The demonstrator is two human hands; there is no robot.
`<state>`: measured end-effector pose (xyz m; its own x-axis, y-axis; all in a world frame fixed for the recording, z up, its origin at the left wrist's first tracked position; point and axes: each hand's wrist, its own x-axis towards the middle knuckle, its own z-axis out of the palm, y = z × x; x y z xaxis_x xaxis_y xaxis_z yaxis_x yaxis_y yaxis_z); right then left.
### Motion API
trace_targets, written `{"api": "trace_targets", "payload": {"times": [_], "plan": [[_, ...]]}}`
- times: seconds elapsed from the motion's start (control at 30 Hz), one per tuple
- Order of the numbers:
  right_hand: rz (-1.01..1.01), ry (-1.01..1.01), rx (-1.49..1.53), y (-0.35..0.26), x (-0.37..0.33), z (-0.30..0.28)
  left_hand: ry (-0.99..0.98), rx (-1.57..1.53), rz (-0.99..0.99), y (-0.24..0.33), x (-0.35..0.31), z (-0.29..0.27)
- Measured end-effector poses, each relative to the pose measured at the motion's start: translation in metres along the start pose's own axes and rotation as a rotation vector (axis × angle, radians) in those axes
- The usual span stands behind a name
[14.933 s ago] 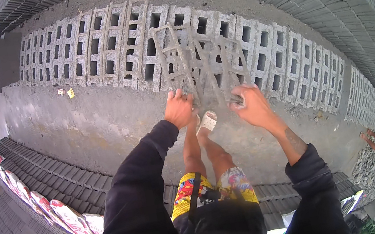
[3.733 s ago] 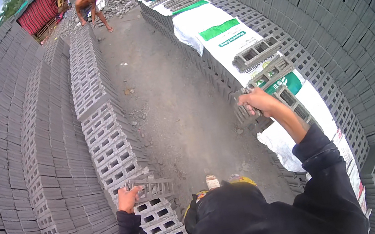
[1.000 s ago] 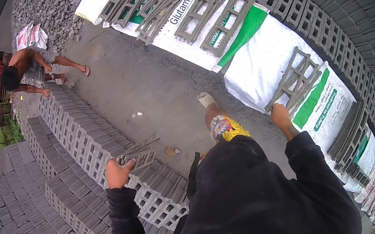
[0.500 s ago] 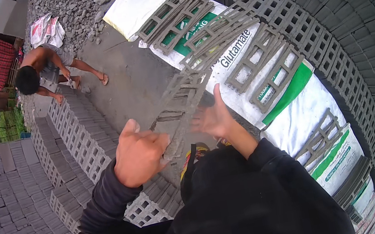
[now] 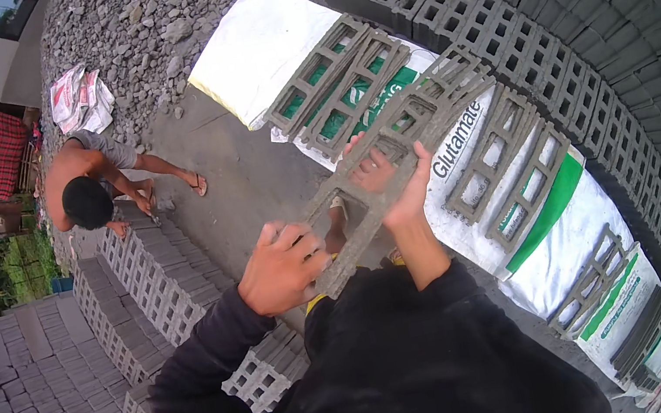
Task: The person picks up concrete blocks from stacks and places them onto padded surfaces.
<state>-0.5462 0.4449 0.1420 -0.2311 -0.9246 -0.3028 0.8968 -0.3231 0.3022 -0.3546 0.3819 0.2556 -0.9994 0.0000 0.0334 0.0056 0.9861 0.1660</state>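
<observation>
A grey, cement-coated ladder-like frame with rectangular openings slants across the space in front of my body. My left hand is closed round its near end, slightly smeared by motion. Farther along, my right hand grips the right-hand rail, its fingers passing beneath and showing through an opening. The far end of the held frame overlaps similar frames lying on white sacks, so I cannot tell whether they touch. More of these frames lie to the right of my right hand.
White sacks with green print run in a row along the right. Beyond them stand stacked hollow blocks. More block stacks are at left, where another person bends over. Gravel is heaped at the back.
My right hand, open before, has moved up and closed on the frame. The frame's near end has shifted a little right with my left hand. The other person has bent lower.
</observation>
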Motion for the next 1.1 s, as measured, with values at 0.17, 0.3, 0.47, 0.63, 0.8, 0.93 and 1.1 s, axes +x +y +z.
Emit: {"api": "trace_targets", "payload": {"times": [0.17,0.3,0.47,0.63,0.8,0.93,1.1], "plan": [[-0.138,-0.176,-0.203,-0.005,0.078,-0.014,-0.035,-0.395,-0.019,-0.081,0.008,0.014],[-0.267,-0.242,-0.363,0.001,0.144,-0.007,0.16,-0.469,-0.315,-0.159,0.022,0.036],[-0.357,-0.169,-0.423,0.019,0.225,-0.004,0.15,-0.425,-0.398,-0.228,0.082,0.074],[-0.384,-0.12,-0.336,0.033,0.28,-0.017,-0.051,-0.53,-0.581,-0.294,0.107,0.101],[-0.38,-0.044,-0.333,0.043,0.312,-0.032,-0.164,-0.52,-0.604,-0.327,0.114,0.102],[-0.318,-0.022,-0.401,0.027,0.321,-0.045,-0.083,-0.439,-0.669,-0.324,0.113,0.129],[-0.484,0.548,-0.929,0.008,0.328,-0.047,0.002,-0.357,-0.781,-0.324,0.118,0.172]]}}
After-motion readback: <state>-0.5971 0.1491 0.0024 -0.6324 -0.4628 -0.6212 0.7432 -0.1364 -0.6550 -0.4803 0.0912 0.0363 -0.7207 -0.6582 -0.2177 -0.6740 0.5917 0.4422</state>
